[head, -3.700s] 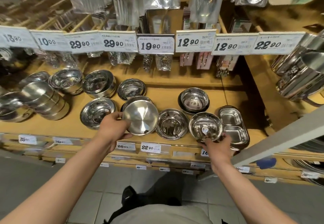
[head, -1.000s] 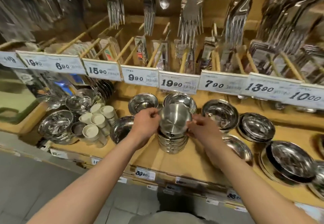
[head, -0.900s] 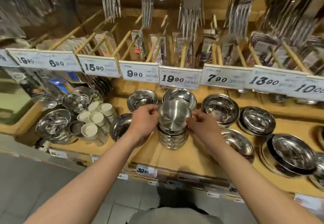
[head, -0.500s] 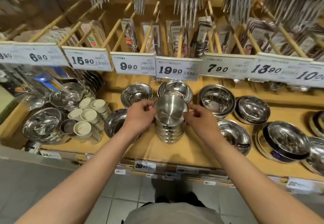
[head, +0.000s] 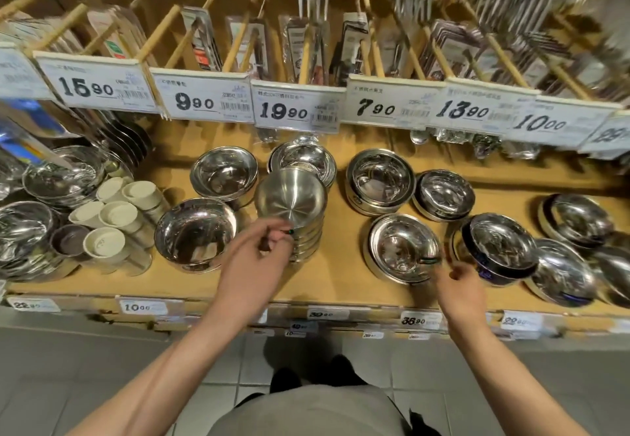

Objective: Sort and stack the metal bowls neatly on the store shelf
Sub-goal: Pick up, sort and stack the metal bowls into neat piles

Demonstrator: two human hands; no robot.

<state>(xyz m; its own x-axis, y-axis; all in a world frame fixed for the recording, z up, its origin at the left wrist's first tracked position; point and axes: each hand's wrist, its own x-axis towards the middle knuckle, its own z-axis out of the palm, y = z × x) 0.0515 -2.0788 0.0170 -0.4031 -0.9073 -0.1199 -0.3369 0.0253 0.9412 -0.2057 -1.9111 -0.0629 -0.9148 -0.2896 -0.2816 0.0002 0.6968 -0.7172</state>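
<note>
A stack of brushed metal bowls (head: 293, 207) stands on the wooden shelf (head: 341, 282), its top bowl tilted toward me. My left hand (head: 254, 261) hovers just in front of the stack, fingers loosely curled and holding nothing. My right hand (head: 458, 287) is at the shelf's front edge, near a shiny bowl (head: 404, 248), also without anything in it. More shiny bowls surround the stack: one front left (head: 194, 232), one back left (head: 223, 173), one behind (head: 303, 159), and two to the right (head: 380, 180) (head: 443, 193).
White cups (head: 116, 214) and more steel bowls (head: 61, 176) crowd the left end. Black-rimmed bowls (head: 501, 248) fill the right end. Price tags (head: 295, 108) hang along the rail above, with packaged cutlery (head: 306, 47) behind. Grey tiled floor lies below.
Both hands have let go of the bowl stack and pulled back toward me. The right hand moved right, to the shelf's front edge. The stack stays in place.
</note>
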